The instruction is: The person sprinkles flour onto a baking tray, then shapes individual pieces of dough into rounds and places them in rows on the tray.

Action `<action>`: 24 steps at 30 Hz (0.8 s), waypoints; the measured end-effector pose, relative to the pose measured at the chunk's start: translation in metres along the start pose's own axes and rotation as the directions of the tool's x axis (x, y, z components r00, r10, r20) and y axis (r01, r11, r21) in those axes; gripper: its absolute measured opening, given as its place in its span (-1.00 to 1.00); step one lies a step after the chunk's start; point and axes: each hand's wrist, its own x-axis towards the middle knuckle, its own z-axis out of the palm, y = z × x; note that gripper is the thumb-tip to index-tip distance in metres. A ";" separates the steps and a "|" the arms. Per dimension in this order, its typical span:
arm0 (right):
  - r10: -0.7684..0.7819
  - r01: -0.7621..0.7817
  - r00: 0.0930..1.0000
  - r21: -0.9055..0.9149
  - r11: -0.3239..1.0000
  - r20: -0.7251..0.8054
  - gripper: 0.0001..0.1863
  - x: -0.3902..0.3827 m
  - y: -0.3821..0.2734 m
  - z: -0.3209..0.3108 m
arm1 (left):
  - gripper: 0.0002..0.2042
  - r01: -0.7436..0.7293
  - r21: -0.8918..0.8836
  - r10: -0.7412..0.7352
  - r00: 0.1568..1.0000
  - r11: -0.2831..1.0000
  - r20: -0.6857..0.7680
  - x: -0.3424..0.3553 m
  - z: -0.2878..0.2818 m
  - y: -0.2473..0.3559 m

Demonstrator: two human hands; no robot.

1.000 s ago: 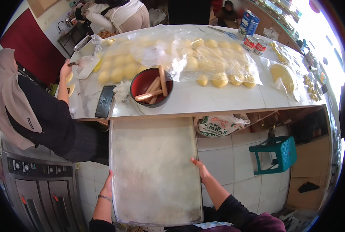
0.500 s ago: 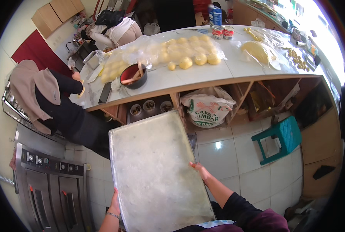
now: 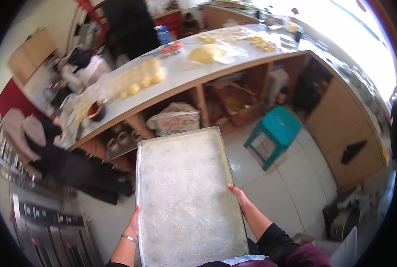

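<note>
Two hands are clamped on one big metal baking tray (image 3: 185, 196), which fills the lower middle of the head view. The left hand (image 3: 132, 228) is closed on the tray's left long edge low down, with a thin bracelet at the wrist; the right hand (image 3: 237, 196) is closed on the right long edge a bit higher up. The tray is carried flat over the tiled floor (image 3: 287, 196), well apart from the counter.

Handling-wise, the tray is judged stiff and thin-walled, probably not heavy, but wide enough to get awkward if gripped at one end only. Its floured or frosted-looking surface would likely be slippery, so the raised rim on both long sides looks like the best place to be held, roughly opposite each other as now.

Packages and such: a white printed sack (image 3: 174, 122) is stuffed under the counter (image 3: 180, 80), centre of the frame. A blue can-shaped container (image 3: 163, 34) is seen near the top centre, with small red-topped tubs (image 3: 171, 48) just beside it. Yellow dough balls (image 3: 138, 80) are laid under clear plastic on the counter, upper left of centre, and a bigger dough lump (image 3: 207, 53) is to their right. A teal plastic stool (image 3: 274, 133) is parked right of centre. No labels or signs can be made out clearly.
</note>
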 end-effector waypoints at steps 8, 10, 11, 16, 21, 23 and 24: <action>-0.113 0.187 0.957 0.273 0.944 -0.266 -0.33 -0.094 -0.026 -0.125 | -0.20 0.065 0.245 -0.139 0.945 0.967 0.297 0.088 0.167 0.033; -0.122 0.227 0.932 0.285 0.931 -0.342 -0.33 -0.112 -0.031 -0.150 | -0.20 0.076 0.262 -0.173 0.911 0.962 0.374 0.117 0.195 0.033; -0.126 0.242 0.921 0.289 0.926 -0.370 -0.33 -0.119 -0.035 -0.162 | -0.21 0.080 0.265 -0.187 0.892 0.961 0.411 0.131 0.211 0.034; -0.139 0.307 0.872 0.302 0.903 -0.470 -0.36 -0.132 -0.075 -0.209 | -0.22 0.093 0.362 -0.273 0.830 0.927 0.486 0.189 0.298 0.052; -0.172 0.358 0.838 0.284 0.889 -0.517 -0.39 -0.107 -0.138 -0.235 | -0.23 0.162 0.370 -0.352 0.768 0.915 0.534 0.237 0.375 0.094; -0.182 0.366 0.820 0.251 0.896 -0.543 -0.40 -0.092 -0.155 -0.258 | -0.24 0.168 0.356 -0.358 0.732 0.919 0.580 0.257 0.398 0.104; -0.185 0.365 0.813 0.236 0.901 -0.552 -0.40 -0.083 -0.165 -0.271 | -0.23 0.148 0.333 -0.328 0.743 0.931 0.583 0.271 0.407 0.102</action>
